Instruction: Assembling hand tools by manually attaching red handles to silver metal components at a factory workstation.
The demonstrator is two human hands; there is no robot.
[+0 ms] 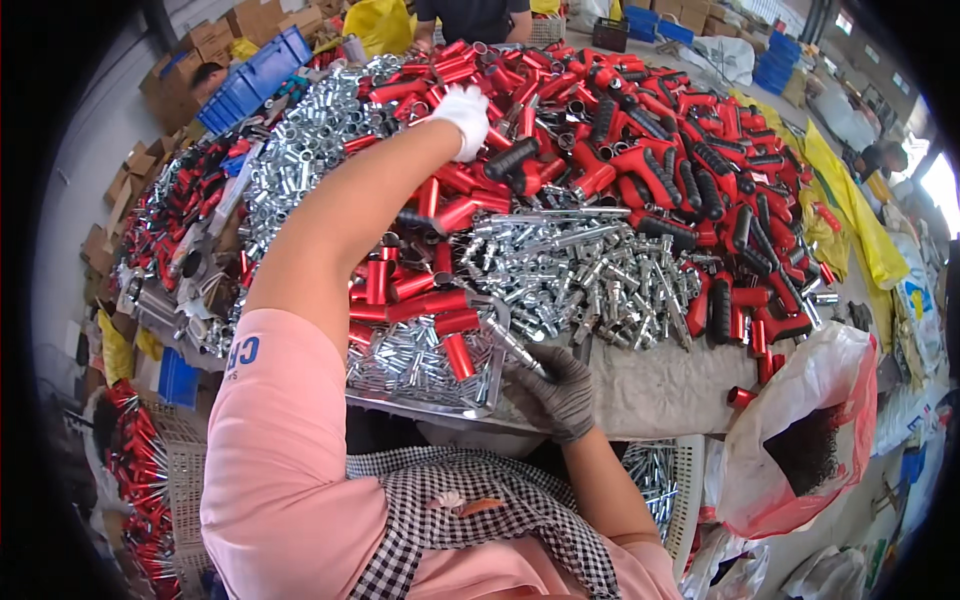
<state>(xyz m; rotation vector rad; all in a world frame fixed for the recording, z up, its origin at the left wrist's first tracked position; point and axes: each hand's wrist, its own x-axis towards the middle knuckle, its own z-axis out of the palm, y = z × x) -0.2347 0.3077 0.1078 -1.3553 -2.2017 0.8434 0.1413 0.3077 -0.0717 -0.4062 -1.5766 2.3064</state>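
My left hand (464,120), in a white glove, is stretched far over the heaped table, above the red tubes (475,60). Its fingertips point away from me among those parts, and I cannot tell whether they grip one. Near the table's front edge, my right hand (555,393) in a grey glove is closed around a shiny metal shaft (514,346). The shaft tilts up to the left, beside a metal tray (487,392) of thin metal pins (405,360) with several red tubes on top. Similar metal shafts (585,265) lie piled just beyond this hand.
Red drill-like housings with black grips (650,170) cover the table's right side. Silver sleeves (300,140) are heaped at left. An open white-and-red sack (750,470) stands at right, a plastic basket (688,480) below the edge. A person (475,18) sits across the table.
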